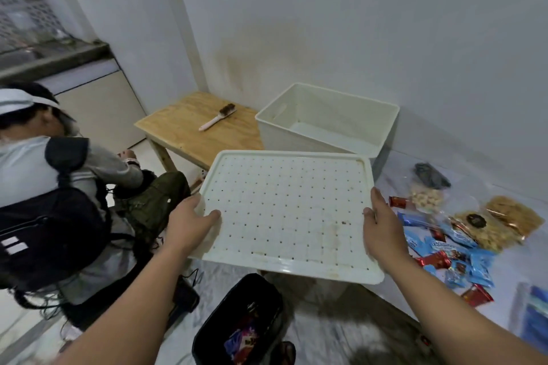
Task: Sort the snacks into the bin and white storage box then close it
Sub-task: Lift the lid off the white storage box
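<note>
The white storage box [326, 121] sits open against the wall at the back, nothing visible inside, w/ its near corner beside a small wooden bench [189, 127] that carries only a brush [218, 117]. In front of the box, held up in the air, is the white perforated lid [287, 213], roughly level & tipped a little toward the camera, covering most of the middle of the view. The left hand [189, 222] grips its left edge, thumb on top and fingers curled under; the right hand [382, 225] grips the right edge the same way, thumb on the top face. So both hands are clamped on the lid, nothing else in them.

Low in the view, below the lid, stands the black bin [240, 323] w/ a few wrappers already in it. The rest of the snacks [456, 240] lie spread on the light covered surface to the right: blue packets, red ones, clear bags of nuts & chips, well apart from the box. A second person [59, 187] w/ a backpack crouches at left, not involved.

My read: the lid is simply in hand while the sorting is barely begun, since the box looks empty and most snacks are out. Closing now would be premature, imo. Next move prob calls for parking the lid somewhere clear of the box mouth and the snack pile, then freeing both hands to pick packets.
</note>
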